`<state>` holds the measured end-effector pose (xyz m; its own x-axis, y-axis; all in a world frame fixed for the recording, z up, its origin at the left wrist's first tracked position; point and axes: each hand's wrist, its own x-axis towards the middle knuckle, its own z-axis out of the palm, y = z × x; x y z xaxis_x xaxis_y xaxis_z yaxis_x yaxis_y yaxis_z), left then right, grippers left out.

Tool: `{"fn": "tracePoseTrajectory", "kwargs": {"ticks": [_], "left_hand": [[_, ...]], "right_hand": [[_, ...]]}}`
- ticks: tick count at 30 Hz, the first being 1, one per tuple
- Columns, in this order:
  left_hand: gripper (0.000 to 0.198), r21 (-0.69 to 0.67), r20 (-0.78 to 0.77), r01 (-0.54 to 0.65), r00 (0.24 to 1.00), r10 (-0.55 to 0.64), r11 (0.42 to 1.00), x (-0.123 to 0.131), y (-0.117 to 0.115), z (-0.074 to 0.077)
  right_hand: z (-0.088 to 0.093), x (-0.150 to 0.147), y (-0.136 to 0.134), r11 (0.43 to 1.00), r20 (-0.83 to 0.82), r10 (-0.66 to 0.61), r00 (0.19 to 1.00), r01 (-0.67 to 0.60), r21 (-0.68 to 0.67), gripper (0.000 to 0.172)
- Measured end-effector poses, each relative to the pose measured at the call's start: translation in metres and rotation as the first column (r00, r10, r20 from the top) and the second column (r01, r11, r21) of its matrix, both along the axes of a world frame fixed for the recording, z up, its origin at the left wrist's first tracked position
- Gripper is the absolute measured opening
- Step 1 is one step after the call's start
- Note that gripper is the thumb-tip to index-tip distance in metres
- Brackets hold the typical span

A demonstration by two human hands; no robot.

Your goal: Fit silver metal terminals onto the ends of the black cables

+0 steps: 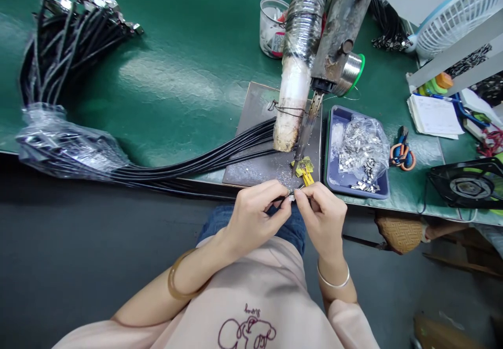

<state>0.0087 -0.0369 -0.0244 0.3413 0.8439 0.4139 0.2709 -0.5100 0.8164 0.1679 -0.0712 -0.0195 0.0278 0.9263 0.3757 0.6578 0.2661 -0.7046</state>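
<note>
My left hand (261,210) is closed in a pinch on the end of a black cable. Close against it, the fingertips of my right hand (324,213) pinch a small silvery metal connector (291,197) at the cable's end; the fingers hide much of it. Just beyond my fingertips is a yellow clip-like piece (307,177) on the grey board (245,168). Above it points the tip of a soldering iron (304,134), fixed to a stand. A bundle of black cables (188,165) runs left from the board into a plastic wrap (70,142).
A blue tray (329,168) holds a bag of small metal parts (361,144). Right of it lie orange-handled cutters (401,152), paper (434,116) and a black fan (471,185). A solder spool (349,74), an extraction hose (293,87) and a clear tub (271,29) stand behind.
</note>
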Motion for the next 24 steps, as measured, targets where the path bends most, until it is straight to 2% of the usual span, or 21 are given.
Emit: {"fn": "tracePoseTrajectory", "kwargs": {"ticks": [2,4,6,8,11,14,16,17,19,22,24], "left_hand": [[0.020,-0.032,0.003,0.013,1.000,-0.012,0.999,-0.001,0.000,0.001],[0.018,-0.095,0.028,0.035,0.999,-0.032,0.995,-0.003,0.000,0.003],[0.017,-0.163,0.061,0.078,0.996,-0.069,0.983,-0.007,0.002,0.005],[0.016,-0.187,0.076,0.137,0.989,-0.125,0.973,-0.011,0.004,0.006],[0.014,-0.077,0.009,0.186,0.982,-0.186,0.980,-0.016,0.006,0.005],[0.015,0.123,-0.091,0.152,0.986,-0.141,0.981,-0.016,0.004,0.003],[0.015,0.152,-0.086,0.102,0.992,-0.090,0.983,-0.015,0.001,0.002],[0.013,0.108,-0.060,0.077,0.996,-0.071,0.991,-0.015,0.000,0.003],[0.010,-0.064,0.020,0.046,0.999,-0.044,0.997,-0.015,-0.001,0.004],[0.010,-0.353,0.169,0.091,0.985,-0.032,0.931,-0.017,0.004,0.006],[0.011,-0.464,0.259,0.151,0.965,-0.029,0.873,-0.019,0.009,0.006]], "right_hand": [[0.000,0.001,-0.001,0.999,0.061,-0.021,0.998,0.018,0.051,0.019],[0.001,0.003,-0.001,0.996,0.034,-0.066,0.997,0.064,0.057,0.011],[0.003,0.007,-0.001,0.997,-0.039,-0.080,0.996,0.081,0.008,0.006],[0.006,0.010,0.000,0.997,-0.084,-0.040,0.996,0.035,-0.065,0.013],[0.009,0.011,0.002,0.994,-0.034,0.022,0.999,-0.026,-0.103,0.028],[0.009,0.010,0.000,1.000,0.085,0.009,0.996,-0.008,-0.018,0.028],[0.008,0.008,-0.002,1.000,0.083,-0.020,0.996,0.018,0.018,0.023],[0.008,0.008,-0.004,0.999,0.035,-0.044,0.998,0.043,0.023,0.017],[0.007,0.007,-0.008,0.994,-0.131,-0.099,0.986,0.106,0.042,0.004],[0.007,0.006,-0.011,0.980,-0.337,-0.140,0.931,0.180,0.090,0.023],[0.006,0.005,-0.012,0.975,-0.330,-0.142,0.933,0.189,0.118,0.026]]}}
